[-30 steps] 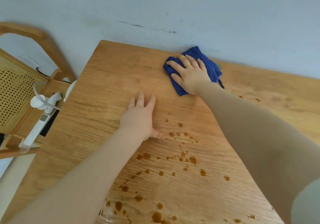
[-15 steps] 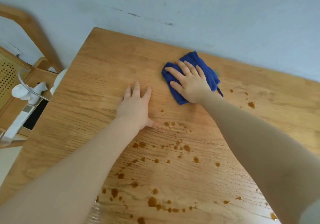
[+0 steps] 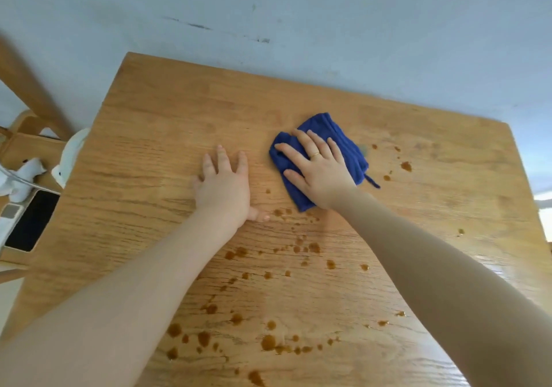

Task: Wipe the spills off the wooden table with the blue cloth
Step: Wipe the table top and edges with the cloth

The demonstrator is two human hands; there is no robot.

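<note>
A folded blue cloth lies on the wooden table, a bit back from the centre. My right hand presses flat on the cloth with fingers spread, covering most of it. My left hand rests flat on the bare wood just left of the cloth, fingers apart and holding nothing. Brown spill drops are scattered across the wood between my forearms. More drops sit near the front edge. A few brown drops lie right of the cloth.
A pale blue wall runs along the table's far edge. At the left stands a wooden chair holding a dark phone and white objects. The table's left and right edges are in view.
The view has tilted so the table sits lower in the frame. My right hand and the cloth have drawn back from the far edge toward me. My left hand has stayed flat.
</note>
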